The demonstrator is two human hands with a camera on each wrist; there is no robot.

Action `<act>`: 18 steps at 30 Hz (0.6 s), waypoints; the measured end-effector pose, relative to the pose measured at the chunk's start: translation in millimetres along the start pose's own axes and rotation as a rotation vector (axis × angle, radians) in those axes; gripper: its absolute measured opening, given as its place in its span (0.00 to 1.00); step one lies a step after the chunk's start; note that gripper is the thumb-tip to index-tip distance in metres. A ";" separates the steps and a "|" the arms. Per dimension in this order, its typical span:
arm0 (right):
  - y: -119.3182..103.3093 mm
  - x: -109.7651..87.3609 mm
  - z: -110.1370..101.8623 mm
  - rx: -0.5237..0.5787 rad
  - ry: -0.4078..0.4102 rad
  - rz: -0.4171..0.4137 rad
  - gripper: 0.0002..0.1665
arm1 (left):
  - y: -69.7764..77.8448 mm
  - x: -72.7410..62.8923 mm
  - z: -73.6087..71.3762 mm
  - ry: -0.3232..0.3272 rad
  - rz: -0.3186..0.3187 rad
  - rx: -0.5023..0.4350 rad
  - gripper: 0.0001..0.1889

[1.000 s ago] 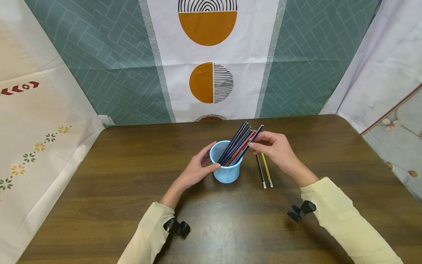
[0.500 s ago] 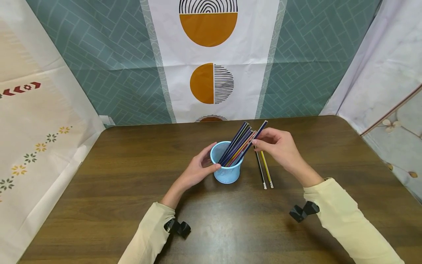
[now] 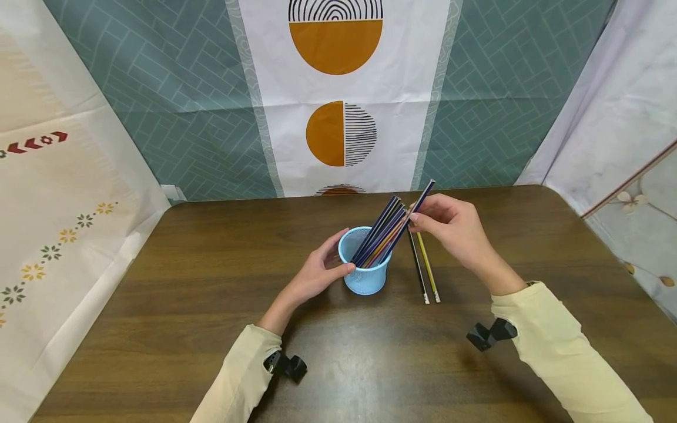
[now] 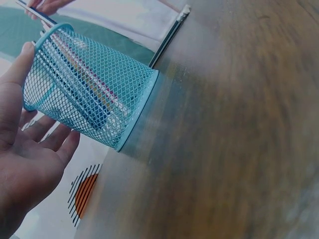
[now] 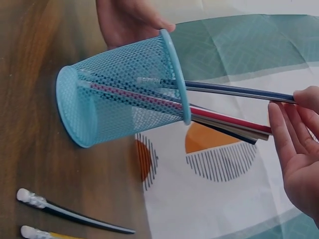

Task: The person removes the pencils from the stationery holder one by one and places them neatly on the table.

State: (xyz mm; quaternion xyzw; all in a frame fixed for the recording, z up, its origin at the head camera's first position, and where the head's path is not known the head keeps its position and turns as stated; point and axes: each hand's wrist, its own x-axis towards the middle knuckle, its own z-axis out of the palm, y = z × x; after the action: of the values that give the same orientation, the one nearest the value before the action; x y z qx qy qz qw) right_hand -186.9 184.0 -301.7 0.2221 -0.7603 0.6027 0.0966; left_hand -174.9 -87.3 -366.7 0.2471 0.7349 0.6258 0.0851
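A light blue mesh pencil cup [image 3: 366,282] stands on the table, several pencils [image 3: 376,232] leaning in it toward the right. My left hand [image 3: 316,273] grips the cup's left side, thumb at the rim; in the left wrist view the fingers [image 4: 60,137] curve behind the mesh. With thumb and fingertips my right hand [image 3: 455,226] pinches a dark blue pencil [image 5: 234,90] near its upper end. That pencil's eraser end [image 5: 149,80] shows through the mesh, inside the cup and raised above its base.
Right of the cup, a black pencil [image 3: 420,273] and a yellow pencil [image 3: 429,270] lie side by side on the brown wooden table [image 3: 211,282]. Patterned cloth [image 3: 211,117] hangs behind the table's far edge, and more cloth hangs at both sides.
My right hand has moved up and to the right, drawing the dark blue pencil partly up out of the cup. The left hand and cup have stayed in place.
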 end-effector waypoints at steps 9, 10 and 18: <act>-8.6 7.2 0.3 0.114 0.027 -0.067 0.06 | -32.0 6.7 -3.0 0.008 0.002 0.007 0.37; -9.4 7.8 0.1 0.127 0.030 -0.072 0.06 | -32.9 6.7 -3.2 0.009 0.006 0.008 0.37; -16.8 13.1 -2.6 0.128 0.059 -0.107 0.06 | -34.2 6.4 -4.0 0.015 0.031 0.027 0.38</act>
State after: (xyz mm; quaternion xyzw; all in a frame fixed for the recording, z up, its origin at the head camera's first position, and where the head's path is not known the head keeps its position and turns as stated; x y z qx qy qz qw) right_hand -191.1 180.6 -280.9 0.2502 -0.7041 0.6503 0.1367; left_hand -190.9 -91.0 -397.6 0.2548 0.7400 0.6190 0.0663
